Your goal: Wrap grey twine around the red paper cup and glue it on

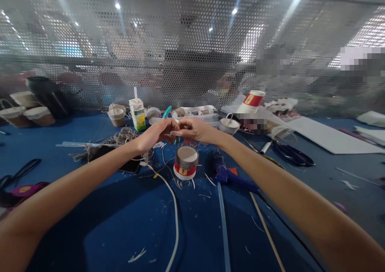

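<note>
My left hand (pixel 158 132) and my right hand (pixel 192 129) meet above the blue table (pixel 120 224), fingertips touching. The left hand's fingers are closed round a teal-capped pen-like tool (pixel 167 111) that sticks up. The right hand pinches something small and pale between the two hands; I cannot make out what. Just below the hands stands a short paper cup (pixel 185 162) with a red, white and yellow band and a brownish flat top.
A blue glue gun (pixel 228 175) lies right of the cup, with a glue stick (pixel 224 220) and a thin wooden stick (pixel 266 232) nearby. A white cable (pixel 174 216), a twine tangle (pixel 120 138), a phone (pixel 130 166), a milk carton (pixel 137 113), scissors (pixel 293 154) and paper cups lie around. A perforated screen (pixel 192 43) stands behind.
</note>
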Available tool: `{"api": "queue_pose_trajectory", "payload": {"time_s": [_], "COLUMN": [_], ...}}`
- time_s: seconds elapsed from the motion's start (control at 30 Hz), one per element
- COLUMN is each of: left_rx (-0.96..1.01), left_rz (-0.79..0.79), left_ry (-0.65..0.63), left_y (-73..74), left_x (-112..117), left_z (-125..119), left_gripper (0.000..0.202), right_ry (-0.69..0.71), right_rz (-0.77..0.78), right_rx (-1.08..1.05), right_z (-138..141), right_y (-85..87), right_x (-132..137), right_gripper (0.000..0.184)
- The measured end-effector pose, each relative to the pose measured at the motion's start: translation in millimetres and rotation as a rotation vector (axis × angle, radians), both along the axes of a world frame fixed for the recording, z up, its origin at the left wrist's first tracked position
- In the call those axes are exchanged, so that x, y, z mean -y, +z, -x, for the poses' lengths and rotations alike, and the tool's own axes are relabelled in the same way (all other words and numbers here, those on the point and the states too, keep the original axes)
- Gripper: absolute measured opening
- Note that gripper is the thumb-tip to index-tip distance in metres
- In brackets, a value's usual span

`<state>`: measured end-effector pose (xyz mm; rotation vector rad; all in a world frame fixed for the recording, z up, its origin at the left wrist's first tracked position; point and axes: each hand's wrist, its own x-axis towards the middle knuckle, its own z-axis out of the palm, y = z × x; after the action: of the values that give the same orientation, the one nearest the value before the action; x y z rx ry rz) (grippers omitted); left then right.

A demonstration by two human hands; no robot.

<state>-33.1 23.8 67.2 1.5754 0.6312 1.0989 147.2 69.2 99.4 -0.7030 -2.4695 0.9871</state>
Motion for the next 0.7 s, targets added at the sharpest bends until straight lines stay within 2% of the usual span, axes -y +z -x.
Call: {"api": "queue_pose_trajectory", "payload": {"time_s": [0.1, 0.17, 0.23, 0.3, 0.33, 0.4, 0.47, 0.57, 0.63, 0.7], "left_rx": [-0.03, -0.046, -0.041, -0.034, -0.065, -0.181, -0.295, -0.379, -0.377, -0.366], "left_rz": [-0.047, -0.118, -0.232, -0.375, -0.438, -0.586, -0.747, -0.973, -0.957, -0.921], "left_ry": [0.009, 0.071, 0.193, 0.316, 0.335, 0.289, 0.25, -0.047, -0.133, -0.162], "left_y": [0.2, -2.3, -10.2, -23.6, -31.3, -44.8, -50.3, -39.5, -26.5, -17.0], "left_x": [-3, -3, -1, 5, 9, 21, 37, 66, 84, 98], "left_z": [2, 2, -2, -9, -13, -24, -35, -53, -68, -87], "left_gripper": [0.051, 0.049, 0.047, 0.06, 0.07, 0.089, 0.099, 0.091, 0.087, 0.084], "right_ry": [-0.049, -0.089, -0.129, -0.166, -0.183, -0.212, -0.233, -0.275, -0.302, -0.319], "right_rz": [-0.011, -0.044, -0.085, -0.122, -0.135, -0.146, -0.143, -0.133, -0.118, -0.099], "right_rx": [-0.015, -0.053, -0.106, -0.161, -0.187, -0.224, -0.246, -0.271, -0.276, -0.266], "right_z": [-9, -16, -20, -20, -19, -18, -18, -23, -27, -31], "right_y": [0.8, -0.5, -3.4, -6.6, -7.6, -7.5, -4.6, 1.0, 2.6, 2.1], "right_x": [1, 1, -2, -6, -8, -15, -22, -32, -38, -43], "right_gripper": [0.041, 0.048, 0.051, 0.052, 0.052, 0.052, 0.051, 0.049, 0.05, 0.051]}}
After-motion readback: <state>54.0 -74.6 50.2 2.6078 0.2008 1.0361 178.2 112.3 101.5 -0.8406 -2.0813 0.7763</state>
